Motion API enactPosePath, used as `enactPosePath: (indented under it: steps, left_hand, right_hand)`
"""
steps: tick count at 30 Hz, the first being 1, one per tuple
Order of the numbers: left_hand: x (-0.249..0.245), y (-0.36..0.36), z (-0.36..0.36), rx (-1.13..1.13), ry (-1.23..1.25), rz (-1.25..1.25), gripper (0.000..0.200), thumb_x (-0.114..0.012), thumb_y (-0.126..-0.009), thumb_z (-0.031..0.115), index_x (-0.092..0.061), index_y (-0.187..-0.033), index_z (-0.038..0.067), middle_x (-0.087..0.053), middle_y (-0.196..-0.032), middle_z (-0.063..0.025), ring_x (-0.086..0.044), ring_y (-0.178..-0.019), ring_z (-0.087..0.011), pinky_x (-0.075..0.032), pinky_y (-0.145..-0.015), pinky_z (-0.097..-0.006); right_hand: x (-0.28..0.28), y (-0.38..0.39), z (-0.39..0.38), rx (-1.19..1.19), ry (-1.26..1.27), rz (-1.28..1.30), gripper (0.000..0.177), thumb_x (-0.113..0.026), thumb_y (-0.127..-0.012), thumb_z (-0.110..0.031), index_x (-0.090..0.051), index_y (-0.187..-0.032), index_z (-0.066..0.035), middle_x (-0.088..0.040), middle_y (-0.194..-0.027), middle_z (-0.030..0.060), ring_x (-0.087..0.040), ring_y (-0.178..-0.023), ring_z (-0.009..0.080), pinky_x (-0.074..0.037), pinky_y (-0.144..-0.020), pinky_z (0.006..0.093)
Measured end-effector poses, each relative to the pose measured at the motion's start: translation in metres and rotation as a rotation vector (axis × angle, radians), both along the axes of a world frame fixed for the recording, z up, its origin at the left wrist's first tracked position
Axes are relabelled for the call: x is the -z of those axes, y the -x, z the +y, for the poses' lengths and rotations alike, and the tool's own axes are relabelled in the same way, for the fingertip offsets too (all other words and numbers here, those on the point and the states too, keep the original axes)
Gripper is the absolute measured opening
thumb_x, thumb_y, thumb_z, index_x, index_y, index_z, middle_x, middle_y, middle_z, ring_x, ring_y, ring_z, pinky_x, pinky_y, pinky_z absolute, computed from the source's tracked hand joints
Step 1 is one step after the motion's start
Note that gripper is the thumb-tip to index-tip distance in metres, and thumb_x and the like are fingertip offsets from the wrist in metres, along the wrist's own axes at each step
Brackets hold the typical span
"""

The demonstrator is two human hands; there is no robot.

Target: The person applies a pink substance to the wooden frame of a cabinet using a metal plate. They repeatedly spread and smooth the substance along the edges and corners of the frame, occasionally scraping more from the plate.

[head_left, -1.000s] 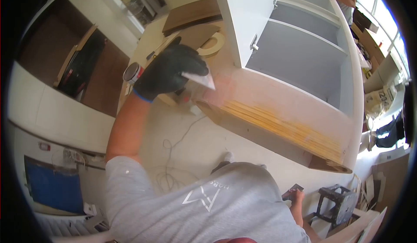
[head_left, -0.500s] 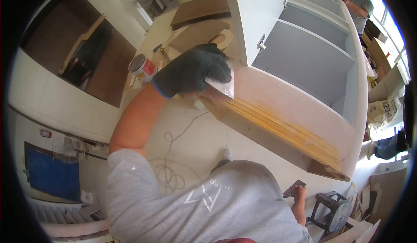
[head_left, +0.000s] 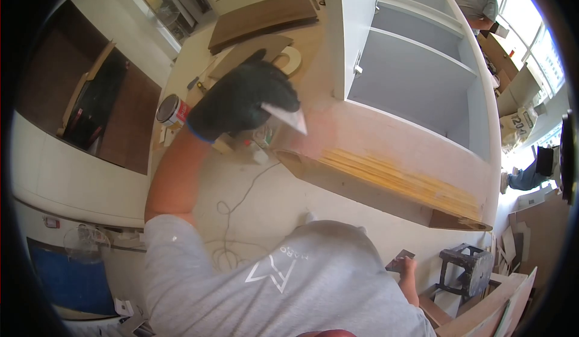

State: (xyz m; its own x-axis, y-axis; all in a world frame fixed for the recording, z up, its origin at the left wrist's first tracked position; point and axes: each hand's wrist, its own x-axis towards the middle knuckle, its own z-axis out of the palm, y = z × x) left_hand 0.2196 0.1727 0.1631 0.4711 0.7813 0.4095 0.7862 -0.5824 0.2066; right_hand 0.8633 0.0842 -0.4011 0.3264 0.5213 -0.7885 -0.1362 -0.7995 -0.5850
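My left hand (head_left: 244,99), in a black glove, is closed on a pale flat putty scraper (head_left: 288,119) whose pointed corner sticks out to the right. The scraper overlaps the near left end of a cabinet panel (head_left: 386,135) smeared with pinkish filler. Yellowish streaks run along the panel's edge (head_left: 398,180). Low on the right, my bare right hand (head_left: 408,269) grips a dark flat plate (head_left: 400,261) beside my grey shirt. White-framed cabinet compartments (head_left: 410,87) and a raised white door (head_left: 351,35) stand behind the panel.
A paint can (head_left: 171,110) and a tape roll (head_left: 289,61) are on the left worktop, near stacked brown boards (head_left: 262,20). A cord (head_left: 226,216) coils on the floor. A stool (head_left: 464,269) and loose boards (head_left: 488,307) lie right. Another person (head_left: 474,2) is at the far right.
My left hand with the scraper has drawn back to the left from the panel's edge. The whole view has shifted slightly. My right hand still holds the dark plate.
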Motion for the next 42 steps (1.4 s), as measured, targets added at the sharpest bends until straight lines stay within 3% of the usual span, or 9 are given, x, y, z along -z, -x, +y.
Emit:
enactPosePath:
  steps: [4, 11, 18, 24, 27, 30, 33, 36, 42]
  left_hand:
    - [0.015, -0.007, 0.029, 0.089, 0.027, 0.017, 0.035, -0.064, -0.06, -0.005, -0.076, -0.086, 0.016, -0.075, -0.096, -0.0033, -0.067, -0.097, -0.0246, -0.042, -0.104, -0.043]
    - [-0.004, -0.017, -0.024, 0.043, 0.096, 0.204, 0.035, -0.072, -0.057, 0.003, -0.076, -0.09, 0.016, -0.074, -0.097, -0.0034, -0.067, -0.102, -0.0279, -0.039, -0.111, -0.0509]
    - [-0.008, -0.05, -0.062, -0.253, -0.038, -0.053, 0.028, -0.07, -0.072, 0.0, -0.077, -0.095, 0.015, -0.076, -0.096, -0.006, -0.07, -0.097, -0.0257, -0.047, -0.103, -0.0451]
    - [0.008, -0.108, -0.073, -0.341, -0.1, 0.14, 0.043, -0.068, -0.072, -0.003, -0.075, -0.112, 0.012, -0.074, -0.11, -0.0113, -0.069, -0.102, -0.0314, -0.051, -0.094, -0.0443]
    - [0.019, -0.126, -0.076, -0.422, -0.112, 0.213, 0.049, -0.068, -0.07, -0.002, -0.073, -0.116, 0.013, -0.073, -0.114, -0.0116, -0.068, -0.103, -0.0319, -0.051, -0.093, -0.0449]
    - [0.024, -0.144, -0.075, -0.492, -0.089, 0.285, 0.053, -0.069, -0.068, -0.001, -0.072, -0.119, 0.013, -0.072, -0.116, -0.0117, -0.067, -0.101, -0.0328, -0.051, -0.093, -0.0456]
    - [0.028, -0.161, -0.074, -0.545, -0.041, 0.348, 0.055, -0.07, -0.067, 0.0, -0.071, -0.12, 0.012, -0.072, -0.113, -0.0114, -0.066, -0.098, -0.0335, -0.051, -0.092, -0.0461]
    - [0.038, -0.169, -0.086, -0.541, -0.06, 0.299, 0.053, -0.07, -0.066, 0.0, -0.072, -0.118, 0.012, -0.072, -0.11, -0.0107, -0.066, -0.096, -0.0337, -0.05, -0.091, -0.0463]
    - [0.021, -0.164, -0.105, -0.562, -0.059, 0.276, 0.052, -0.069, -0.065, -0.003, -0.073, -0.115, 0.012, -0.073, -0.109, -0.0098, -0.066, -0.095, -0.0338, -0.05, -0.09, -0.0454]
  right_hand:
    - [0.006, 0.005, -0.003, -0.078, 0.029, -0.032, 0.02, -0.052, -0.09, -0.006, -0.054, -0.108, 0.001, -0.068, -0.087, 0.019, -0.069, -0.073, 0.0342, -0.061, -0.066, 0.047]
    - [0.007, 0.008, 0.005, -0.39, 0.023, -0.271, 0.018, -0.056, -0.09, -0.014, -0.062, -0.105, -0.007, -0.071, -0.093, 0.0132, -0.07, -0.083, 0.0307, -0.061, -0.07, 0.0447]
    - [0.038, -0.043, 0.022, -1.342, 0.114, -0.873, 0.017, -0.061, -0.09, -0.021, -0.071, -0.103, -0.015, -0.074, -0.099, 0.0074, -0.072, -0.093, 0.0272, -0.061, -0.075, 0.0423]
    - [0.071, -0.083, 0.053, -1.933, 0.039, -1.152, 0.017, -0.065, -0.09, -0.027, -0.078, -0.1, -0.022, -0.076, -0.104, 0.0025, -0.073, -0.102, 0.0242, -0.06, -0.078, 0.0403]
    - [0.083, -0.097, 0.066, -2.029, -0.089, -1.283, 0.017, -0.068, -0.088, -0.019, -0.077, -0.103, -0.022, -0.076, -0.104, 0.0019, -0.073, -0.103, 0.0225, -0.061, -0.078, 0.0369]
    - [0.065, -0.101, 0.091, -2.078, 0.066, -1.052, 0.033, -0.046, -0.102, -0.032, -0.071, -0.116, -0.016, -0.073, -0.114, 0.0085, -0.068, -0.11, 0.0268, -0.056, -0.09, 0.0443]
    - [0.07, -0.109, 0.106, -2.108, 0.147, -1.052, 0.034, -0.045, -0.103, -0.036, -0.07, -0.123, -0.025, -0.072, -0.117, 0.0051, -0.067, -0.112, 0.0232, -0.056, -0.091, 0.0427]
    - [0.064, -0.124, 0.112, -2.231, -0.26, -0.977, 0.034, -0.044, -0.103, -0.039, -0.073, -0.118, -0.03, -0.073, -0.116, 0.0032, -0.068, -0.112, 0.023, -0.057, -0.089, 0.0409]
    - [0.113, -0.128, 0.12, -2.05, -0.019, -0.99, 0.031, -0.049, -0.101, -0.041, -0.078, -0.108, -0.032, -0.076, -0.105, -0.0025, -0.071, -0.105, 0.0234, -0.056, -0.088, 0.0373]
